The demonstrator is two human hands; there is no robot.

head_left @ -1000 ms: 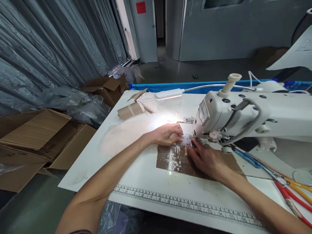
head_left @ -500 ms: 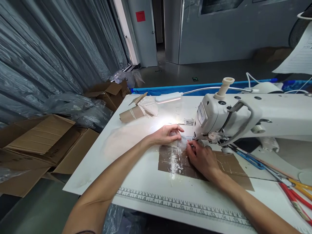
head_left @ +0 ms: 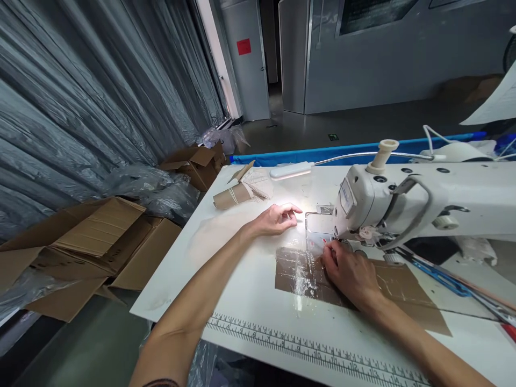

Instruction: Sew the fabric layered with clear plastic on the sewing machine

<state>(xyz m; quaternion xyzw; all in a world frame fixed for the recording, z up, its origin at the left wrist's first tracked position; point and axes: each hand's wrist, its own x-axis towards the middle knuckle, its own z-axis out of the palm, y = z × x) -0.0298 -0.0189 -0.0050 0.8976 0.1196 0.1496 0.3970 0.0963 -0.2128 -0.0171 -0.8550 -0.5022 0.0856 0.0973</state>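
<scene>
While the left hand (head_left: 278, 219) rests loosely curled on the white sewing table (head_left: 226, 258), fingers holding nothing, the right hand (head_left: 350, 271) pinches a small clear piece with red marks (head_left: 322, 241) just beside the sewing machine (head_left: 403, 201) needle, over taped brown cardboard (head_left: 300, 271).

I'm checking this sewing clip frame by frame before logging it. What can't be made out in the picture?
- Needle and presser foot: head view, hidden behind the sewing machine head and the right hand.
- The small clear piece with red marks: too small and glare-washed to identify.
- Right hand's fingertips: curled under, grip unclear.
- Left hand: lamp glare hides whether it touches the table.
- Ruler numbers: too small.
</scene>
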